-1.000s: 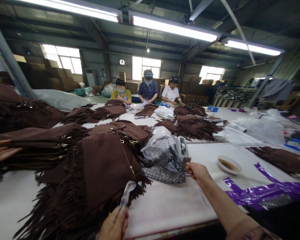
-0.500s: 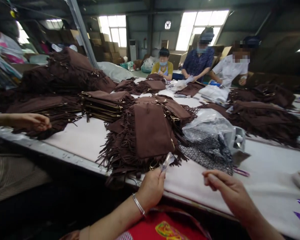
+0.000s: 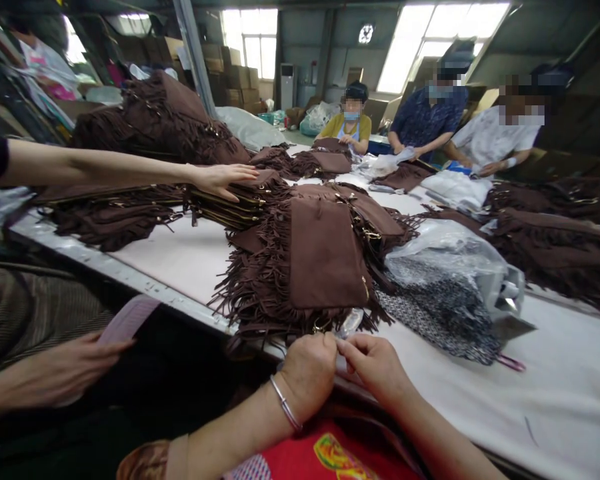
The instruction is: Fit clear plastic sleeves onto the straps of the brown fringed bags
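Note:
My left hand [image 3: 310,367], with a silver bangle at the wrist, is closed on a small piece of clear plastic [image 3: 351,323] at the table's near edge. Against it, my right hand [image 3: 377,367] pinches with thumb and forefinger; whatever lies between those fingertips is too small to make out. Just beyond them a brown fringed bag [image 3: 327,257] rests flat on other bags, its fringe spread to the left. A gold-coloured clasp [image 3: 322,325] shows beside my left knuckles.
On the left, a co-worker's hand [image 3: 225,179] reaches over stacked brown bags [image 3: 235,207]; another [image 3: 83,367] holds pale pink strips [image 3: 129,319]. A plastic-wrapped black-and-white item [image 3: 440,313] lies right of the fringed bag. More bags [image 3: 555,243] and several people stand across the white table [image 3: 570,393].
My right hand has moved left to meet my left hand at the plastic. The co-worker's arm now stretches over the bag stack, and a hand with pink strips has appeared. The view has shifted slightly.

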A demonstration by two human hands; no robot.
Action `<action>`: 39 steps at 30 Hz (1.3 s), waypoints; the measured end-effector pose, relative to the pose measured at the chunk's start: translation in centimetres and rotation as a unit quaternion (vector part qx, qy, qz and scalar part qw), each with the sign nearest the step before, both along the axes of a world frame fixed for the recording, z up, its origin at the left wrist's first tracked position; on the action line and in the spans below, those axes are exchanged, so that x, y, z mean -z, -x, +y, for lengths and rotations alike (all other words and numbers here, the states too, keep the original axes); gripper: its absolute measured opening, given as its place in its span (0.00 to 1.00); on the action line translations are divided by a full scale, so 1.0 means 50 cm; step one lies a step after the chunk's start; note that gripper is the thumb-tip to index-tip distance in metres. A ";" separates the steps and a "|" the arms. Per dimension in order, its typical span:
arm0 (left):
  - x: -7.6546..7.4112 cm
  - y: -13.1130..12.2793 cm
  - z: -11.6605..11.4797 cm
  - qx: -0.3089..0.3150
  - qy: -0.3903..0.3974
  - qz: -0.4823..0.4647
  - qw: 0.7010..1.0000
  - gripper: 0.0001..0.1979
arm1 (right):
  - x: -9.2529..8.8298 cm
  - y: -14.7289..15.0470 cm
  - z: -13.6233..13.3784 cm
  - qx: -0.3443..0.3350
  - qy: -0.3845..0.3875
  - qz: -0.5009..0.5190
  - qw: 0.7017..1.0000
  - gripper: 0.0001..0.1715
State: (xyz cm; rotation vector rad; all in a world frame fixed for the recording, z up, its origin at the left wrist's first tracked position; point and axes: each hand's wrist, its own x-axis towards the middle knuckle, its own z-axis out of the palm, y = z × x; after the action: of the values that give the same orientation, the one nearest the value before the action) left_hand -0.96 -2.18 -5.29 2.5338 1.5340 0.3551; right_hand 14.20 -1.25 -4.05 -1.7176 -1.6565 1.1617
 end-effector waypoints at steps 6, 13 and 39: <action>0.021 -0.003 -0.005 0.007 -0.042 -0.036 0.998 0.11 | 0.012 0.002 -0.007 0.069 0.015 -0.027 0.997 0.23; 0.020 0.014 -0.004 0.059 -0.089 -0.057 0.993 0.11 | 0.021 0.003 -0.007 0.088 0.033 0.008 0.996 0.19; -0.025 -0.019 -0.004 -0.136 0.476 -0.489 0.719 0.17 | 0.018 -0.019 -0.035 0.084 -0.017 0.175 0.981 0.17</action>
State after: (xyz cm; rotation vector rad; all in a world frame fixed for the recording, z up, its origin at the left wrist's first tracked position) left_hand -0.03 -2.36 -4.02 0.9897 1.1187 0.5942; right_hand 15.15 -3.01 -4.93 -1.4953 -1.2884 1.2610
